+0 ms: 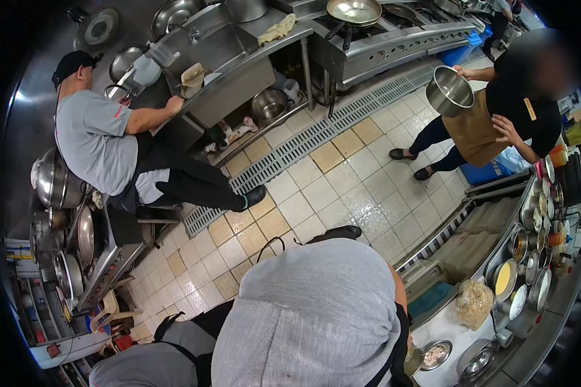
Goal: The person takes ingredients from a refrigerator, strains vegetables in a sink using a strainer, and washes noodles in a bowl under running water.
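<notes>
Neither my left hand nor my right hand can be made out. A grey shirt back (pixel 310 316) with dark straps fills the bottom middle and hides much of what lies beneath. At its right edge, a strip of bare arm (pixel 400 290) shows, but whose it is I cannot tell. Close by, a metal bowl (pixel 436 355) of pale chopped food stands on a white worktop (pixel 448 332). Beside that bowl, the rim of another pan (pixel 413 362) is partly covered. A clear bag of tan, crumbly food (pixel 475 303) lies further up the worktop.
At right, a co-worker in a brown apron (pixel 471 135) holds a steel pot (pixel 450 91). Another person in grey (pixel 100 132) stands by the sink (pixel 213 48). A floor drain grate (pixel 290 155) crosses the tiles. Pans (pixel 354 11) sit on the stove (pixel 400 51).
</notes>
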`<move>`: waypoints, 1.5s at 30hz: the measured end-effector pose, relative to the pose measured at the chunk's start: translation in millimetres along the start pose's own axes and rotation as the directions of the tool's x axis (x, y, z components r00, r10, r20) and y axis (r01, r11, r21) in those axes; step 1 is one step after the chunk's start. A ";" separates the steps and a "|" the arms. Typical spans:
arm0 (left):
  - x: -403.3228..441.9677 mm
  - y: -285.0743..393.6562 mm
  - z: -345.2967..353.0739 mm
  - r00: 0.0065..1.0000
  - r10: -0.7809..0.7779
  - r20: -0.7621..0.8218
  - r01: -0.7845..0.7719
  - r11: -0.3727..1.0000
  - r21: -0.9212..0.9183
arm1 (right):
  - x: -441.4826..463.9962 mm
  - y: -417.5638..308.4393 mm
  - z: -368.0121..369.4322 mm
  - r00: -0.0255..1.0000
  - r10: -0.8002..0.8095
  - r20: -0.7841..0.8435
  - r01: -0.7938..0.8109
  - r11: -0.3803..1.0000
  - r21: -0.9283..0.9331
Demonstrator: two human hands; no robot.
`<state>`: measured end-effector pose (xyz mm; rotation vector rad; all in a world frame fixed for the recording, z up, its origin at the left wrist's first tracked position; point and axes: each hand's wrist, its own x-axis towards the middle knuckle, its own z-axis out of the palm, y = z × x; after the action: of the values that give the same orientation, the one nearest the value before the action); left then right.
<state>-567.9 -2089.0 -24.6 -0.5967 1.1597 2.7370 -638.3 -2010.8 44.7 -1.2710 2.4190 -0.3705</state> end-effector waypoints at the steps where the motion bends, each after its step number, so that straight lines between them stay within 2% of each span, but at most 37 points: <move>1: -0.4 0.5 1.2 1.000 0.004 0.003 -0.004 1.000 -0.012 | -0.4 0.4 -2.4 1.000 0.026 0.012 -0.026 1.000 0.002; 9: -3.3 1.7 5.5 1.000 -0.005 0.003 0.005 0.996 -0.088 | -7.6 4.5 -20.9 0.966 0.246 0.078 -0.248 0.968 0.022; 17: -9.4 1.7 4.9 0.999 -0.039 -0.031 0.035 0.989 -0.140 | -21.6 6.2 -42.1 0.866 0.473 0.163 -0.493 0.863 0.113; 23: -19.2 10.9 -12.8 0.986 -0.049 -0.159 0.018 0.982 -0.190 | -27.5 -14.0 -51.9 0.837 0.494 0.237 -0.540 0.816 0.206; 27: -41.0 19.6 -33.9 0.958 -0.027 -0.285 -0.043 0.971 -0.236 | -34.2 -67.5 -71.7 0.918 0.288 0.272 -0.319 0.944 0.080; 28: -47.8 21.0 -40.2 0.944 -0.018 -0.329 -0.069 0.965 -0.252 | -25.7 -58.1 -57.1 0.987 0.060 0.148 -0.084 0.983 0.161; 29: -55.9 22.9 -46.7 0.929 -0.008 -0.369 -0.099 0.958 -0.269 | -13.4 -44.6 -34.0 0.985 -0.170 0.007 0.165 0.964 0.210; 30: -63.5 24.0 -52.2 0.911 0.002 -0.411 -0.130 0.950 -0.284 | -7.8 -49.9 -23.4 0.913 -0.382 -0.140 0.405 0.885 0.227; 31: -73.2 23.9 -58.4 0.889 0.006 -0.457 -0.159 0.941 -0.297 | -1.7 -55.3 -14.4 0.935 -0.339 -0.108 0.355 0.913 0.203; 35: -111.4 20.5 -93.4 0.778 -0.047 -0.627 -0.244 0.896 -0.370 | 22.2 -104.7 -1.6 0.829 -0.546 -0.124 0.559 0.804 0.201; 38: -148.2 22.7 -122.0 0.690 -0.089 -0.719 -0.321 0.852 -0.414 | 27.3 -150.6 3.2 0.925 -0.379 0.004 0.371 0.908 0.193; 39: -162.3 23.6 -128.2 0.659 -0.082 -0.748 -0.367 0.833 -0.415 | 29.2 -165.1 6.7 0.925 -0.370 0.083 0.333 0.899 0.285; 40: -176.9 22.8 -134.8 0.624 -0.078 -0.778 -0.416 0.809 -0.415 | 32.5 -175.7 18.5 0.861 -0.506 0.050 0.467 0.825 0.317; 42: -209.6 17.2 -150.2 0.577 -0.039 -0.816 -0.495 0.778 -0.387 | 38.8 -201.4 49.3 0.663 -0.748 -0.019 0.700 0.611 0.369; 43: -229.9 15.9 -155.3 0.547 -0.041 -0.836 -0.537 0.749 -0.388 | 18.4 -235.5 43.4 0.595 -0.802 0.050 0.771 0.587 0.249; 45: -274.4 11.9 -167.2 0.511 -0.054 -0.858 -0.586 0.708 -0.393 | 16.1 -266.6 70.0 0.559 -0.826 0.065 0.785 0.553 0.277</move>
<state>-267.1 -2202.0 -13.4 -2.1935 0.2209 3.1696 -420.9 -2176.2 85.4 -2.1493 1.4096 -0.6974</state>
